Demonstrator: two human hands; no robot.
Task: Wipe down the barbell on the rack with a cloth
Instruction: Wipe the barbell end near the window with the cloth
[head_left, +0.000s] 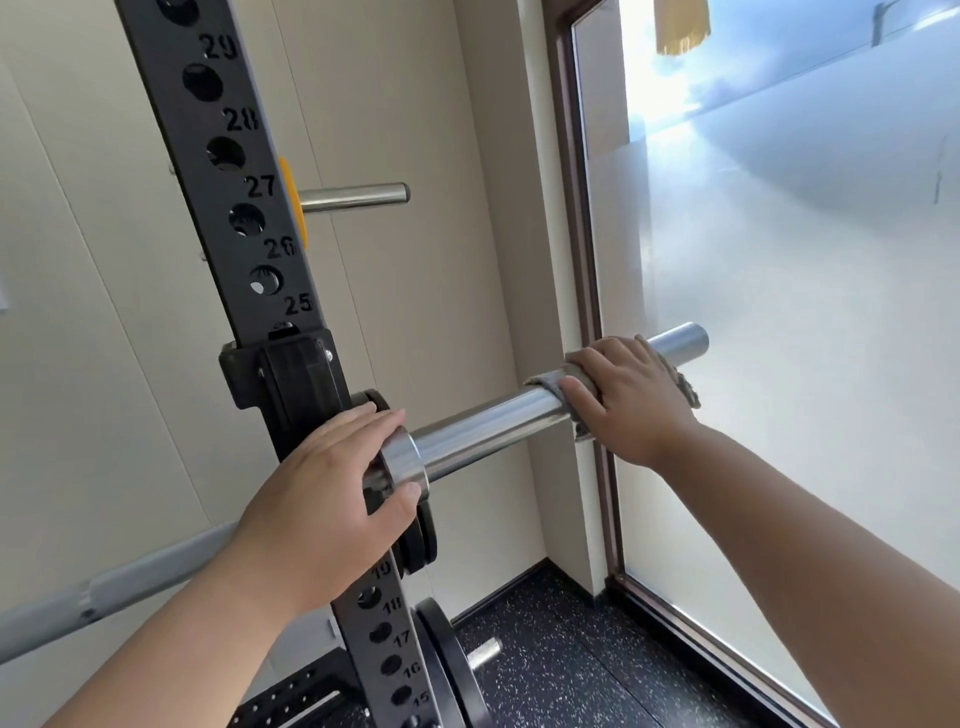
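Barbell (483, 423) sits on black rack upright (244, 249), held by J-hook (291, 379) just below hole 25. Chrome sleeve sticks out to the right toward frosted glass door (779, 312); grey shaft (114, 587) runs off lower-left behind the left forearm.

Left hand (332, 499): curled loosely around the sleeve collar (402, 460), fingers over the top, thumb under at the front edge. Partly closed grip, on bare metal, no cloth in it.

Right hand (628, 400): wrapped over the sleeve near its outer end, palm down, fingers closed around the bar with grey cloth (576, 382) clamped between hand and steel. Cloth edge shows left of the fingers, frayed end hangs out past the wrist side. Short stub of bare sleeve visible beyond the hand.

Bare shiny stretch of sleeve between the two hands.

Black plates (415, 540) hang behind and below the collar, against the upright. Another plate (447, 670) on a lower peg near the speckled floor (561, 670). Empty storage peg (353, 197) with yellow flange higher up, by hole 27. Hole numbers readable on the upright from 29 down to 15.
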